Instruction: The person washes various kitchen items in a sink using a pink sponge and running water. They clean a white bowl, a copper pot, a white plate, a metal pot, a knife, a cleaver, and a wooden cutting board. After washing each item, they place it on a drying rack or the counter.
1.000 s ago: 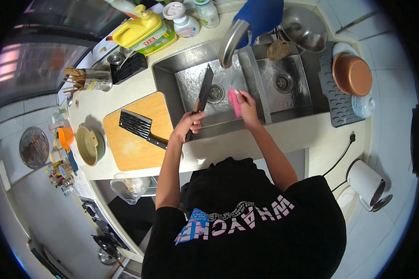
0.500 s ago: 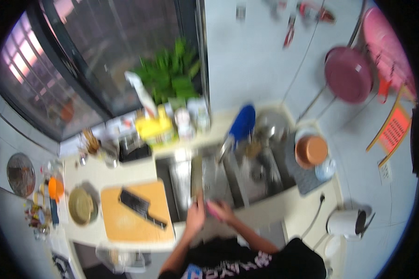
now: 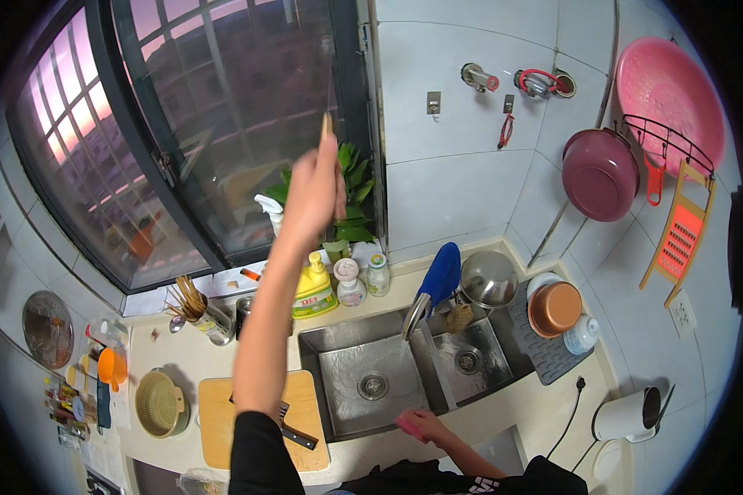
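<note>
Raised high in front of the window, my left hand (image 3: 312, 188) is closed around a thin, upright knife-like tool (image 3: 327, 125), its upper part faint against the dark glass. Low at the front edge of the sink (image 3: 347, 429), my right hand (image 3: 428, 426) holds a small pink sponge (image 3: 410, 425). My left forearm passes over the wooden cutting board (image 3: 216, 429) and hides part of the cleaver. The cleaver's black handle (image 3: 300, 437) shows to the right of that arm. Water runs from the faucet (image 3: 415, 316) into the left basin.
Behind the sink stand a yellow soap bottle (image 3: 314, 290), a pump bottle (image 3: 349, 285) and a steel bowl (image 3: 489, 279). A copper-coloured pot (image 3: 556, 309) rests on a grey mat (image 3: 545, 363) at right. A beige colander (image 3: 161, 404) and a chopstick holder (image 3: 213, 323) are left.
My left hand has risen from the sink's front edge to the window, carrying the knife-like tool. The right hand, with the pink sponge, has shifted slightly right and nearer me. The view has tilted.
</note>
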{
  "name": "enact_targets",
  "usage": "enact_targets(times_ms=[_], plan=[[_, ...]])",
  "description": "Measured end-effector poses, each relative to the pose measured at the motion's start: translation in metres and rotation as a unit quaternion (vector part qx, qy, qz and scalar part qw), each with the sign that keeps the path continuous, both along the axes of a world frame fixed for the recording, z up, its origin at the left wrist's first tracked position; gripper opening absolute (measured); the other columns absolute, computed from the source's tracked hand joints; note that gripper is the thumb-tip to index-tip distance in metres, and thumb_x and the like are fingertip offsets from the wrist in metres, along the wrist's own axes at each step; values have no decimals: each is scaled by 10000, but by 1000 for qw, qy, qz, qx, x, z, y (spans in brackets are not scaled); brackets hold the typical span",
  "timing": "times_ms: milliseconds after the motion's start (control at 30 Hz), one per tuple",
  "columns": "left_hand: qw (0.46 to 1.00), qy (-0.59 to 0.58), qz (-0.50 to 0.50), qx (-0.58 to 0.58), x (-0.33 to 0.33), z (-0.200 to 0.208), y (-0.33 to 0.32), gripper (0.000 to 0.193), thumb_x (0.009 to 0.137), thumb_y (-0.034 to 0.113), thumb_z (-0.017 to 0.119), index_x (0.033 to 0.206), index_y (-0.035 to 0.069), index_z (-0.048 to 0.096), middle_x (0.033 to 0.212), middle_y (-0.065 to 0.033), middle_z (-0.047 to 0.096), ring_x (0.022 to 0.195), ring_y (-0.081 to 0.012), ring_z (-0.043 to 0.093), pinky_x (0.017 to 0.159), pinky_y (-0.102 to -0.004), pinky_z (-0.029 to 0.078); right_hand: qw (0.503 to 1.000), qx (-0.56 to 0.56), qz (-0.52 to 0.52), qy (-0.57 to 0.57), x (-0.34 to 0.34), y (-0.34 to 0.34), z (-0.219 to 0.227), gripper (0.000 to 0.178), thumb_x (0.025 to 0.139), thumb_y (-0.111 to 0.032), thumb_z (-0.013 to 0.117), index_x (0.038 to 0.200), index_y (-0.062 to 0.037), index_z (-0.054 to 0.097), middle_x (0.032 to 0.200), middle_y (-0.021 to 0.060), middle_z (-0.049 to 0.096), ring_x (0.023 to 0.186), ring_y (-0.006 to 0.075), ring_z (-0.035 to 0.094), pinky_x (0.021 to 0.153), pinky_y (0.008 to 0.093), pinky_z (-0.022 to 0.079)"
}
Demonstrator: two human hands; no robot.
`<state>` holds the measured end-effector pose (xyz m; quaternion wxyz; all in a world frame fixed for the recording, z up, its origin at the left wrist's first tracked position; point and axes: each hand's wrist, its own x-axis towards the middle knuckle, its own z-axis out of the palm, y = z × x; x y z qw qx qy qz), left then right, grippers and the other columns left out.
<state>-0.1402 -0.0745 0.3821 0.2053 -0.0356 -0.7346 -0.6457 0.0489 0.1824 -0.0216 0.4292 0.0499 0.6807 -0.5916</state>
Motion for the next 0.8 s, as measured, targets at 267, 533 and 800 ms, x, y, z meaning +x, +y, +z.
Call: enact_targets(times_ms=[267, 533, 800], plan=[[993, -96, -51, 37, -99, 10, -8, 404, 937, 462, 447, 772, 97, 396, 614, 36, 366, 470, -63, 348, 415, -236, 320, 1000, 0, -23, 17, -9, 4, -45, 394, 893, -415, 567, 1002, -52, 675, 790, 15, 655, 624, 83, 560, 531, 223, 433], [988, -93, -62, 108, -118, -21, -11, 429, 930, 485, 447, 744, 104, 383, 605, 24, 363, 461, -77, 356, 408, -240, 318, 997, 55, -44, 15, -25, 15, -8, 358, 888, -381, 577, 978, -51, 682, 721, 1, 627, 575, 70, 540, 480, 220, 401], [988, -87, -78, 97, -119, -14, -8, 432, 929, 504, 438, 775, 106, 373, 602, 25, 340, 462, -76, 336, 423, -239, 305, 994, 32, -91, 44, -23, 15, -10, 464, 824, -478, 600, 909, -29, 672, 640, 33, 578, 493, 102, 502, 428, 262, 361]])
